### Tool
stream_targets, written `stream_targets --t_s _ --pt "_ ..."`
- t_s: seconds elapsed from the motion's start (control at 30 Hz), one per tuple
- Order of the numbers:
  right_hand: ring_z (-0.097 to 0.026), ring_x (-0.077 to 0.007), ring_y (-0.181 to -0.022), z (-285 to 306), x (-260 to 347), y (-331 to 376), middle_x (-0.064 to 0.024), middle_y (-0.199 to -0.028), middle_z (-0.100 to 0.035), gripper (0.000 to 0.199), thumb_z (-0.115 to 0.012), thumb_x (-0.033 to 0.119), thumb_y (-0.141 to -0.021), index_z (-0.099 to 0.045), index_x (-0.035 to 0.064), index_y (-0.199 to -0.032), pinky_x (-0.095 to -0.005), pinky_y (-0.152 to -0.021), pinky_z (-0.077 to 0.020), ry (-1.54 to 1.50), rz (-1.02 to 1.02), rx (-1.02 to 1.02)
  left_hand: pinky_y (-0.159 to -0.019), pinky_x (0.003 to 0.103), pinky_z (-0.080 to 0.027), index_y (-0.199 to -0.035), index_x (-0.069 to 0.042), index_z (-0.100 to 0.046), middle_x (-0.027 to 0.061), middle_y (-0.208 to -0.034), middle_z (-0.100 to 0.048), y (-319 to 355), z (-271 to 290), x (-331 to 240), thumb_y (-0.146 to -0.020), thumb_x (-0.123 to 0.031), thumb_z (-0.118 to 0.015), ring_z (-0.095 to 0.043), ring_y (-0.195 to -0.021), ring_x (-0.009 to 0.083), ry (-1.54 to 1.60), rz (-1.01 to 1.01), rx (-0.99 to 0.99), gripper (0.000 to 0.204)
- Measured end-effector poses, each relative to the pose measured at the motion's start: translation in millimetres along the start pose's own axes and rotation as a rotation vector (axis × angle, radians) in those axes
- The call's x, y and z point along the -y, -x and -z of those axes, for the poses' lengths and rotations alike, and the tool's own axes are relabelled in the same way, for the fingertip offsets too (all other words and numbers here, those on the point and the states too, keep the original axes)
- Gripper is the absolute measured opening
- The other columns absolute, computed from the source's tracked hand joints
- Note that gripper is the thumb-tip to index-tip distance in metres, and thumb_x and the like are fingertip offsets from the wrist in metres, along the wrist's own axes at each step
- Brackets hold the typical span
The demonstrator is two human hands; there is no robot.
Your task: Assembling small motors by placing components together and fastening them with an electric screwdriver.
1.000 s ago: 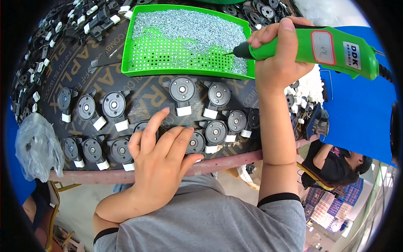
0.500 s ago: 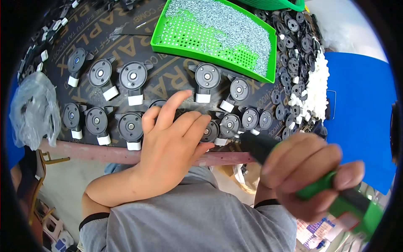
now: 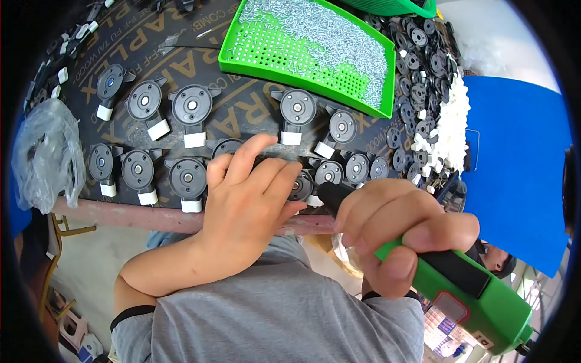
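Right hand (image 3: 399, 233) wrapped round green power screwdriver (image 3: 478, 302), black nose angled at black disc part (image 3: 301, 189) near pink table edge (image 3: 121, 212). Left hand (image 3: 245, 196) at same disc, one finger raised — pinching or just touching, can't tell. Beyond — more discs with white tabs (image 3: 192, 106), then green tray (image 3: 266, 73), silver screws (image 3: 321, 33) inside.

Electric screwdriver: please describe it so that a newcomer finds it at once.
Find the green tray of screws at the top, then go down and slightly right to the person's right hand. It grips the electric screwdriver. Green like the tray, it alone is hand-held, with a black nose.
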State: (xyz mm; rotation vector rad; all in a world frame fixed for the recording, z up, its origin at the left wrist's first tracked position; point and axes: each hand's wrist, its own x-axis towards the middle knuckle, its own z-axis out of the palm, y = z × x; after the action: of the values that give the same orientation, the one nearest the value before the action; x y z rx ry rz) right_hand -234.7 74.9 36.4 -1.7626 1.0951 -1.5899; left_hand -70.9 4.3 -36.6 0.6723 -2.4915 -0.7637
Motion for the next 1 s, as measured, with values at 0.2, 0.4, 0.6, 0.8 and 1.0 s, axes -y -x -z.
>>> stream_targets --t_s 0.2,0.4,0.6,0.8,1.0 --pt "-0.057 -0.0211 -0.053 12.6 9.2 -2.2 -0.0112 -0.07 -0.058 0.03 -0.064 0.018 -0.097 -0.04 0.0059 -0.111 -0.0364 -0.048 -0.0519 0.095 -0.106 0.022 -0.092 0.042 -0.033 -0.116 -0.008 -0.066 0.0018 -0.11 -0.063 -0.9 2.7 -0.9 -0.073 -0.028 -0.078 -0.048 -0.124 0.0247 -0.005 -0.013 0.066 0.049" --pt "-0.049 -0.016 -0.052 50.3 -3.9 -33.5 -0.0066 -0.067 -0.052 0.02 -0.043 0.022 -0.104 -0.043 0.0083 -0.119 -0.0337 -0.049 -0.0468 -0.049 0.076 -0.502 -0.094 0.042 -0.032 -0.123 -0.01 -0.065 -0.0002 -0.116 -0.064 -0.1 -5.3 -9.4 -0.075 -0.039 -0.077 -0.05 -0.12 0.0244 -0.089 -0.021 0.036 0.057" --pt "-0.049 -0.0201 -0.049 74.7 -78.5 -53.0 -0.0086 -0.063 -0.05 0.02 -0.052 0.015 -0.097 -0.043 0.0087 -0.113 -0.0365 -0.05 -0.047 0.112 0.074 -0.575 -0.097 0.043 -0.031 -0.124 -0.008 -0.064 0.0025 -0.12 -0.064 -5.4 0.6 -11.6 -0.072 -0.046 -0.076 -0.049 -0.123 0.0272 -0.091 0.039 0.065 0.066" --pt "-0.05 -0.0207 -0.049 71.4 -88.9 -58.7 -0.0107 -0.063 -0.051 0.02 -0.052 0.011 -0.095 -0.042 0.0062 -0.113 -0.039 -0.051 -0.0485 0.12 0.071 -0.518 -0.097 0.043 -0.029 -0.119 -0.009 -0.067 0.0015 -0.114 -0.065 -4.7 2.7 -7.5 -0.072 -0.04 -0.079 -0.05 -0.123 0.028 -0.125 0.022 0.053 0.057" --pt "-0.05 -0.021 -0.048 81.5 -99.9 -56.9 -0.0114 -0.063 -0.051 0.022 -0.052 0.009 -0.095 -0.041 0.0033 -0.113 -0.039 -0.05 -0.0483 0.044 0.129 -0.491 -0.096 0.043 -0.029 -0.118 -0.009 -0.067 0.0017 -0.114 -0.066 -5.3 0.9 -9.8 -0.073 -0.038 -0.08 -0.05 -0.125 0.0293 -0.108 0.032 0.063 0.055"
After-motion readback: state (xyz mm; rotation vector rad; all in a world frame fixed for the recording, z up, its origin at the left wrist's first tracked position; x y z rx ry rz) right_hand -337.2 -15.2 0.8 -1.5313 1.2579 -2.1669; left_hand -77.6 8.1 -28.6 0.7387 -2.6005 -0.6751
